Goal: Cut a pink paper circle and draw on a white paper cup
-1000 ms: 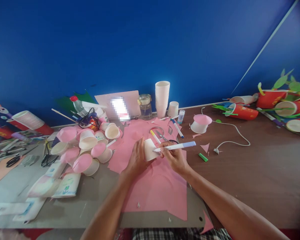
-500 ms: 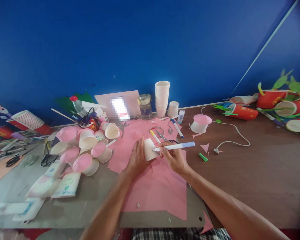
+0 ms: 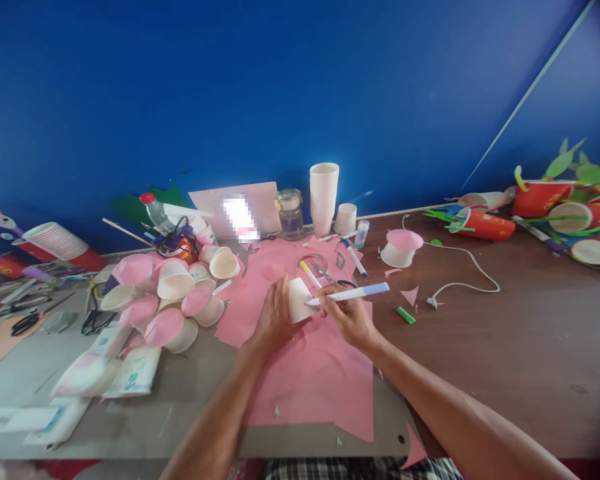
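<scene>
Here, your left hand [image 3: 274,312]: curled around a white cup [image 3: 298,300], above pink paper [image 3: 315,383].
Your right hand [image 3: 349,319]: pinching a marker [image 3: 354,293], its tip at the cup's side.
Tall stack [image 3: 324,200]: cups nested in cups.
Jar [image 3: 291,219]: lidded, contents unclear.

White cup [image 3: 298,300], white and blue marker [image 3: 353,294] — pink paper [image 3: 315,393], blue wall [image 3: 260,93].

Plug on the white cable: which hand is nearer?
Right. The right hand, holding a marker, is left of the plug; the left hand, on the white cup, is farther left.
</scene>
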Available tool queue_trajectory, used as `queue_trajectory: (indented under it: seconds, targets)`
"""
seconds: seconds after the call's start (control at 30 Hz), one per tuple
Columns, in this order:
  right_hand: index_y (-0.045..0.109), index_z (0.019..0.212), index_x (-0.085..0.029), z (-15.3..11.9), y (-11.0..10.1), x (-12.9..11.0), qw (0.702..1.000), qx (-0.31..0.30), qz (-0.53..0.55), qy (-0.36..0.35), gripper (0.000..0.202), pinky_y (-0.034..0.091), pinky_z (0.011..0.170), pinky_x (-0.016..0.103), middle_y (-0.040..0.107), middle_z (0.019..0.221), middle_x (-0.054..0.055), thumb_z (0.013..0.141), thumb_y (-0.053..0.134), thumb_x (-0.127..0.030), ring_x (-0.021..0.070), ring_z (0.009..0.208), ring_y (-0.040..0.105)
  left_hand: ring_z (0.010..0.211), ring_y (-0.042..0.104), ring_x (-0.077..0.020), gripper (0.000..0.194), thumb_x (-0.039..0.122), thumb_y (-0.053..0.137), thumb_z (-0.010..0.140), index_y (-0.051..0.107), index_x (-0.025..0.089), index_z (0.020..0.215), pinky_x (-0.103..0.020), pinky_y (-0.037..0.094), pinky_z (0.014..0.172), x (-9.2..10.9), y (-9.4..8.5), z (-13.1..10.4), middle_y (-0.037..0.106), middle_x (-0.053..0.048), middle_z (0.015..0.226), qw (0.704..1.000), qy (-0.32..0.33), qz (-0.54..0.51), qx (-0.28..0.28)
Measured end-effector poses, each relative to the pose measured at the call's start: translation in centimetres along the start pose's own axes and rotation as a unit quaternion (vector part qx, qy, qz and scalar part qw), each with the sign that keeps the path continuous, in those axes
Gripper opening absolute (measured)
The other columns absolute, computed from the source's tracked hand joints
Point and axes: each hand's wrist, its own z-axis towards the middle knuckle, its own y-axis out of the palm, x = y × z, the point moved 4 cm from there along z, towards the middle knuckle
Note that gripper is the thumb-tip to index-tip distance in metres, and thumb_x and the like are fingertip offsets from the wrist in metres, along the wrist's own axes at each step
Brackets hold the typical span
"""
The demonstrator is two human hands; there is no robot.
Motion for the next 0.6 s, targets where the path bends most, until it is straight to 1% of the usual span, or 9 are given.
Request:
queue_trajectory:
  seconds: [0.2,0.37,0.5,0.6]
  targets:
    - [0.054,0.074,-0.019,-0.05,-0.06,-0.19,1.0,0.004,-0.001,-0.002,0.019,0.034,0.047,0.024,0.046,0.054,-0.003,0.084,0.051,-0.036,0.012,0.051,0.043,0.115,0.052,-0.0327,0.092,0.051,0.061,0.078,0.014,0.007,0.144,-0.043,0.049,0.092,0.02,-0.02,0.03,0.049,-0.025,0.126,1.0,0.004,-0.002,0.002]
    - [0.053,0.072,-0.019,-0.09,0.0,-0.43,1.0,-0.009,-0.01,-0.011,0.02,0.035,0.049,0.025,0.048,0.056,-0.002,0.084,0.052,-0.035,0.0124,0.053,0.044,0.115,0.051,-0.0334,0.091,0.049,0.062,0.078,0.014,0.006,0.143,-0.042,0.048,0.094,-0.02,0.05,0.05,0.048,-0.025,0.126,1.0,-0.007,-0.008,-0.011]
    - [0.054,0.073,-0.019,-0.02,-0.14,-0.43,1.0,-0.004,-0.017,-0.002,0.019,0.035,0.049,0.024,0.048,0.055,-0.002,0.084,0.05,-0.034,0.0122,0.052,0.043,0.116,0.051,-0.0332,0.091,0.053,0.059,0.078,0.013,0.008,0.143,-0.043,0.048,0.094,-0.05,0.08,0.0,0.047,-0.023,0.126,1.0,-0.009,-0.005,-0.01]
    - [0.054,0.071,-0.019,0.09,-0.32,-0.43,1.0,0.007,-0.012,0.009,0.018,0.034,0.049,0.024,0.047,0.054,-0.003,0.082,0.053,-0.034,0.0117,0.051,0.042,0.116,0.051,-0.0319,0.089,0.053,0.057,0.08,0.012,0.011,0.144,-0.043,0.048,0.094,-0.15,0.17,-0.06,0.047,-0.022,0.127,1.0,-0.014,-0.005,-0.013]
